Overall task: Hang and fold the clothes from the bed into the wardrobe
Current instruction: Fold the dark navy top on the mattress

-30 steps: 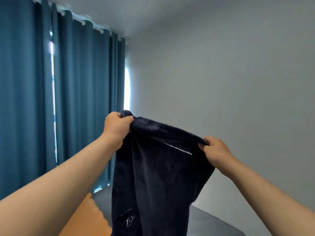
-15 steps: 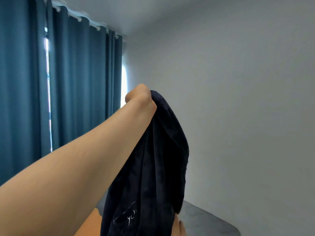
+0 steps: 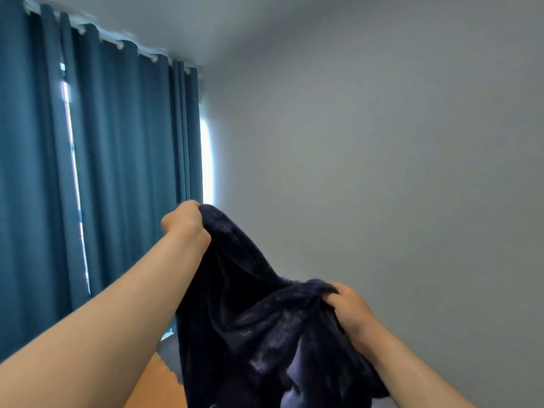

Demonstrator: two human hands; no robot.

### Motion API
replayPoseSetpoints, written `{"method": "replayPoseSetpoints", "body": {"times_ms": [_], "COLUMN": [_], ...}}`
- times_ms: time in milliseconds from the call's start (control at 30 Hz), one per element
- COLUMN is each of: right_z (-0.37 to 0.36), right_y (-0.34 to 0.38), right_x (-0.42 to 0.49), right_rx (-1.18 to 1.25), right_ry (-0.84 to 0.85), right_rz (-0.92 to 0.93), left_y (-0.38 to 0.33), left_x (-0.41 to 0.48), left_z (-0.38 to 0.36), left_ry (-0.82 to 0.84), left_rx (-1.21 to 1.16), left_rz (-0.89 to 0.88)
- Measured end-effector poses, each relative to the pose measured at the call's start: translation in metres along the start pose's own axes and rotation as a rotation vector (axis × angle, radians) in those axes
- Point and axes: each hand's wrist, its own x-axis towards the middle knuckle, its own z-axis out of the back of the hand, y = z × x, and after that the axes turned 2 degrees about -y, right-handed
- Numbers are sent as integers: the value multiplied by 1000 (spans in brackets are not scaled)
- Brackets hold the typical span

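Garment (image 3: 250, 325): dark navy plush fleece, bunched.
Left grip (image 3: 184, 223): clenched on its upper edge.
Right grip (image 3: 351, 312): clutching a lower bunch.

The right hand (image 3: 350, 307), out of sight half a second ago, is back in view and grips a bunched part of the dark navy garment (image 3: 250, 319). The left hand (image 3: 185, 222) now sits lower, and the cloth slopes between both hands instead of hanging narrowly.
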Motion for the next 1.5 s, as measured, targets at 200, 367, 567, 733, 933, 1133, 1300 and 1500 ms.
{"method": "replayPoseSetpoints", "body": {"times_ms": [200,367,567,733,933,1133,1300,1500], "right_z": [-4,-25,-47,3,23,27,75,91], "right_y": [80,133,153,111,-35,6,90,139], "right_x": [29,29,39,20,-50,-24,28,33], "right_rx": [-7,-79,-361,-586,-584,-66,-27,-914], "right_ry": [34,136,162,-242,123,-69,-342,-15], "right_rz": [184,271,371,431,-22,24,149,74], "left_y": [42,73,80,83,77,88,73,63], "left_x": [23,-36,-69,-54,-41,-50,-20,-23], "left_z": [45,56,25,17,2,9,43,49], "left_ry": [-90,377,872,628,584,573,448,546], "left_rx": [217,784,678,343,22,29,244,385], "left_rz": [-54,-518,-169,20,278,111,-136,-164]}}
